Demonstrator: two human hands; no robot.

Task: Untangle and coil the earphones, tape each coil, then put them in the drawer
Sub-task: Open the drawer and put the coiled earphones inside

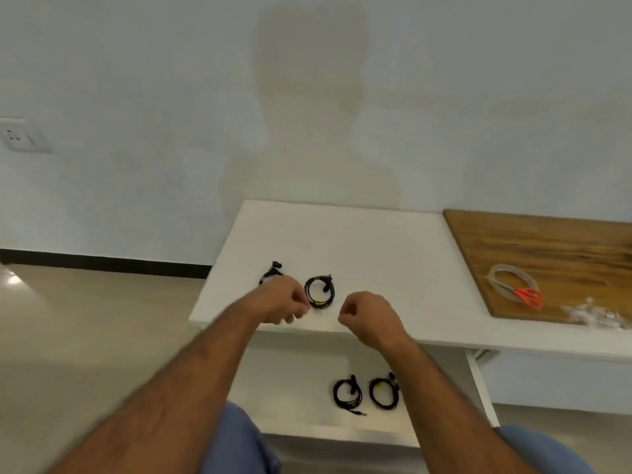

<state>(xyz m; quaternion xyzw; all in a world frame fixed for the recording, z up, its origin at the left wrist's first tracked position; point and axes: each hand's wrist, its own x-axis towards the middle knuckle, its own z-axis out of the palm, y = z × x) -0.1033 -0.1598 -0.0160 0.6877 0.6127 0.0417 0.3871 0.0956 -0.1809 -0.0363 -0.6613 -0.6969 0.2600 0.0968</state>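
head view: your left hand (285, 299) is curling, perhaps pinching the taped coil (319, 292) just right of it; your right hand (367, 311) is hanging fisted, farther off.

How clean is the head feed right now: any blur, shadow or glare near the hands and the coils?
Head view: left hand and right hand are motion-blurred; the black coiled earphone with yellow tape on the white tabletop reads fairly sharp; a person-shaped shadow falls on the wall; glare patch on the floor at far left; wide-angle bending at the edges.
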